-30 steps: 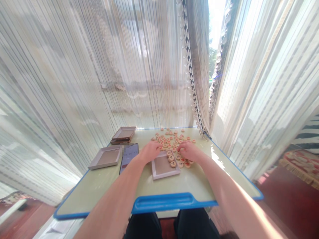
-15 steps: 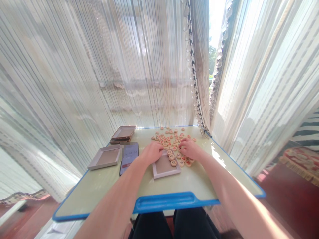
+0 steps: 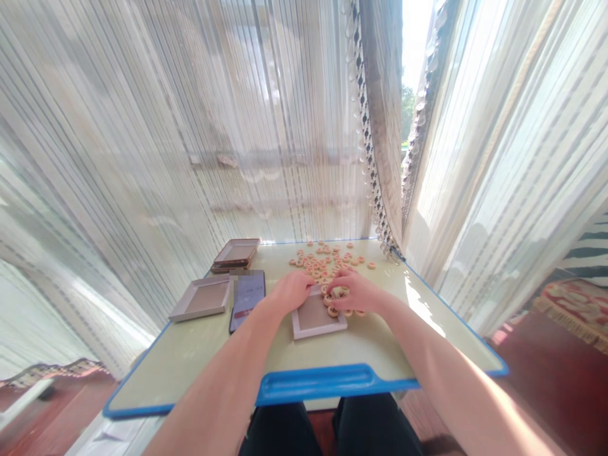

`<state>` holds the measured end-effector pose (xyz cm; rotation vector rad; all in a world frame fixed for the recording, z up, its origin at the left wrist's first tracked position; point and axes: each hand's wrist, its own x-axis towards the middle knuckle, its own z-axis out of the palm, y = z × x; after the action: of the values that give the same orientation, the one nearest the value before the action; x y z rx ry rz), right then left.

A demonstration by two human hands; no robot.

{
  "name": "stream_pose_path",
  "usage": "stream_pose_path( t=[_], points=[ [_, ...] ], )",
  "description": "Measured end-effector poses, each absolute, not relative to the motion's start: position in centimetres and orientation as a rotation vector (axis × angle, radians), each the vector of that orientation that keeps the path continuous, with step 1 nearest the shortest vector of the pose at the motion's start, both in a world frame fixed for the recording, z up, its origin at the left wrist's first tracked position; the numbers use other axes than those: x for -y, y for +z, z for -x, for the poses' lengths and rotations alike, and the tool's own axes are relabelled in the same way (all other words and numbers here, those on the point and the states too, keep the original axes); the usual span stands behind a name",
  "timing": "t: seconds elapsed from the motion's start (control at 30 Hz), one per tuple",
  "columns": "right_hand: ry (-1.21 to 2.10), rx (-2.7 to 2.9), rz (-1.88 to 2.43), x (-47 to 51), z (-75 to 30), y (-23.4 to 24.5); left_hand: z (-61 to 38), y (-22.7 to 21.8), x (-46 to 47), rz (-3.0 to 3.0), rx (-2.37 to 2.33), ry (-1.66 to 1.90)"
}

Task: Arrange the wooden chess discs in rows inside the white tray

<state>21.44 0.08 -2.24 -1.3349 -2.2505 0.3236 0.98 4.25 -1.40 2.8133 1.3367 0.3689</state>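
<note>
My left hand (image 3: 295, 291) is closed on the far left edge of a shallow white cardboard box (image 3: 317, 330). A line of round wooden xiangqi pieces (image 3: 333, 312) lies along the inside of its right wall. My right hand (image 3: 355, 291) curves over that side, with thumb and fingertips closed around a piece in the line. Its fingers partly hide the pieces there. More loose xiangqi pieces (image 3: 311, 261), marked with characters, are scattered on the table beyond both hands, and several lie under my right hand.
On the left of the table (image 3: 199, 361), a phone (image 3: 249, 294) lies beside another shallow box (image 3: 204, 297). Stacked box parts (image 3: 236, 252) stand behind it. A blue rim with a moulded tray (image 3: 316, 382) edges the near side. String curtains (image 3: 285, 126) hang behind.
My right hand has moved left and nearer, from the loose pieces to the line in the box. My left hand stays on the box edge.
</note>
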Motion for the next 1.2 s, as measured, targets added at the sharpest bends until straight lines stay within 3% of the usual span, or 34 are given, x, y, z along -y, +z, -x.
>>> stream_pose_path(
  t=[0.47,0.7,1.2],
  points=[
    [0.257,2.218,1.314,-0.2,-22.2,-1.9,-1.0,-1.4,-4.0,-2.781,-1.361,0.420],
    [0.124,2.018,1.742,-1.4,-24.5,-2.2,-1.1,-1.4,-4.0,-2.781,-1.357,0.410],
    [0.123,2.100,1.693,-1.8,-24.1,-2.7,-1.1,-1.4,-4.5,-2.863,-1.382,0.424]
  ],
)
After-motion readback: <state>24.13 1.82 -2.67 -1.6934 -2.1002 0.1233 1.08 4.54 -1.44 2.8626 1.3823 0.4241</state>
